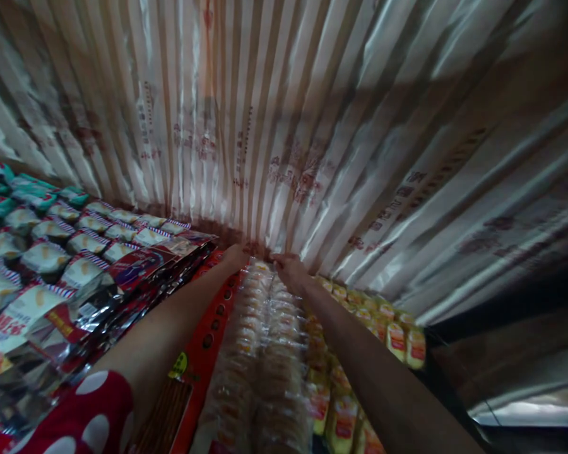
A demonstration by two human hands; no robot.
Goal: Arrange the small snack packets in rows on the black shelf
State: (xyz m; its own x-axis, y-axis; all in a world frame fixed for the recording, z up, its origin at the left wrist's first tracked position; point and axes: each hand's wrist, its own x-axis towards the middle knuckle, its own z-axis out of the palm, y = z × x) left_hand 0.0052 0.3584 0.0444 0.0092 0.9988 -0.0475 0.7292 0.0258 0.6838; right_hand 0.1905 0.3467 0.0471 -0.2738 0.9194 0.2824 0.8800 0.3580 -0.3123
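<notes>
Both my arms stretch forward over packaged food to the foot of a striped plastic sheet point(246, 145). My left hand point(235, 257) is at the far end of a red box point(220, 302), its fingers blurred and dim. My right hand point(289, 270) is closed in a pinch at the sheet's lower edge; what lies between its fingertips is too dark to make out. Below and between the hands run two long rows of clear-wrapped round pastries point(279, 353).
White packets with striped edges point(47, 252) fill the left side, with teal packets point(33, 192) behind them. Dark shiny packets point(137, 271) lie beside the red box. Yellow-wrapped cakes point(395, 337) stand in rows on the right. A dark edge point(483, 309) runs beyond them.
</notes>
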